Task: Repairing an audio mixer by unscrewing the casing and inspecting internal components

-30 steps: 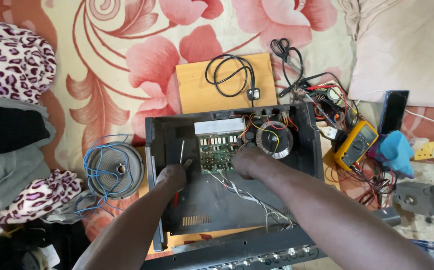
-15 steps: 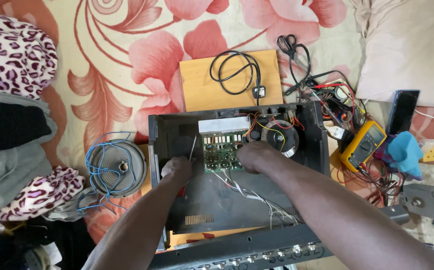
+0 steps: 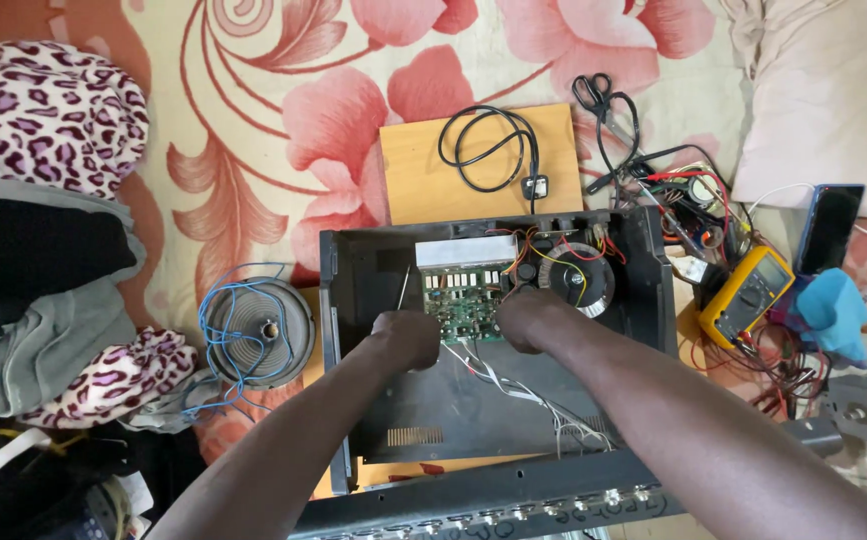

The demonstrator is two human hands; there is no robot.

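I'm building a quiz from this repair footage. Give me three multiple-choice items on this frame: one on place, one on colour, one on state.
1. Where does the coiled black cable lie?
A. on the wooden board
B. inside the open chassis
C. on the pillow

2. What colour is the multimeter?
A. red
B. yellow
C. white

3. How is the chassis?
A. closed
B. lid off, insides exposed
C. standing on its side

Answers: A, the cable rests on the board behind the chassis; B, its case is yellow; B, the green circuit board and round transformer show, with the left hand and right hand at the circuit board.
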